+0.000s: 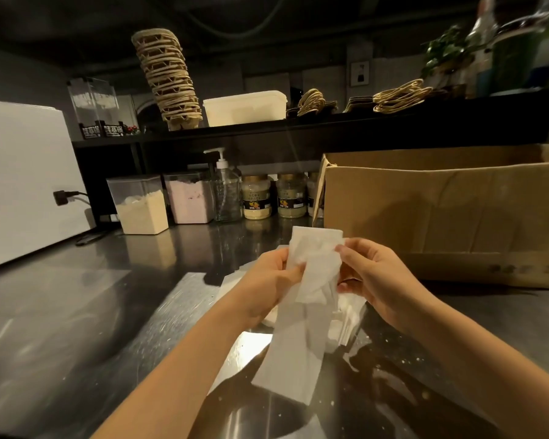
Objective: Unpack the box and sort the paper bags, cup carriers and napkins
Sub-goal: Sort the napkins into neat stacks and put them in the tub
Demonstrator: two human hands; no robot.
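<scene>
Left grip (pixel 267 280) and right grip (pixel 377 277), both bare hands, pinch a wad of white napkins (pixel 314 264) from either side above the steel counter (pixel 76 312), and a long strip hangs down from the wad. A loose stack (pixel 349 323) of more tissue lies on the counter just beneath. Near the right grip stands the open cardboard box (pixel 441 217). Cup carriers (pixel 168 77) and paper bags (pixel 400 96) sit on the shelf (pixel 298 128) behind.

I find open steel counter (pixel 64 312) across the lower left of frame. The cardboard box (pixel 441 213) blocks the right side. Back centre is lined by canisters (pixel 141 207) and a pump bottle (pixel 226 191); a white panel (pixel 23 179) closes the left edge.
</scene>
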